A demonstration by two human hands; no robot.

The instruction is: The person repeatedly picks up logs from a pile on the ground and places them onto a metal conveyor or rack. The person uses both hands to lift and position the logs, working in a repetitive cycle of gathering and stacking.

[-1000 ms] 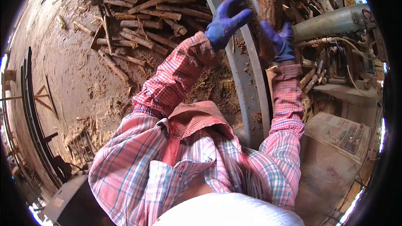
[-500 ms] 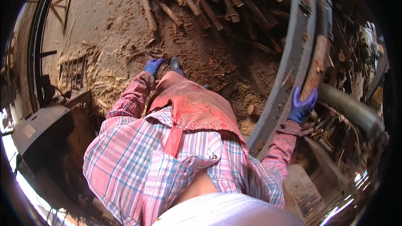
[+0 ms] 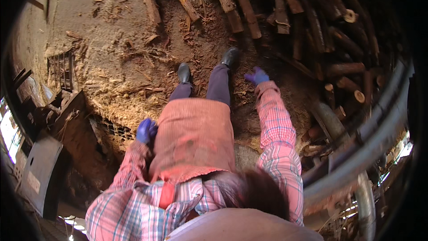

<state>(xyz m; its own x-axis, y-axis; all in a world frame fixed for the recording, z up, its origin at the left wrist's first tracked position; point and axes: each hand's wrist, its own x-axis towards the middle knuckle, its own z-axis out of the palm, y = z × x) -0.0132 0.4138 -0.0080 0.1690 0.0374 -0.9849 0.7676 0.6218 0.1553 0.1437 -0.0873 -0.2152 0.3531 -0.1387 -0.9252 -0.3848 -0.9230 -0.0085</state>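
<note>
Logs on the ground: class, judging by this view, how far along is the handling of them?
Done: nothing can be told. In hand: nothing; the right hand reaches empty toward the log pile, and the left hand rests by the apron. Left: many logs lie on the sawdust floor.

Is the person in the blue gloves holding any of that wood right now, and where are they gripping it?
No. The right hand reaches out toward the logs, holding nothing. The left hand rests by the reddish apron, with no wood in it.
</note>
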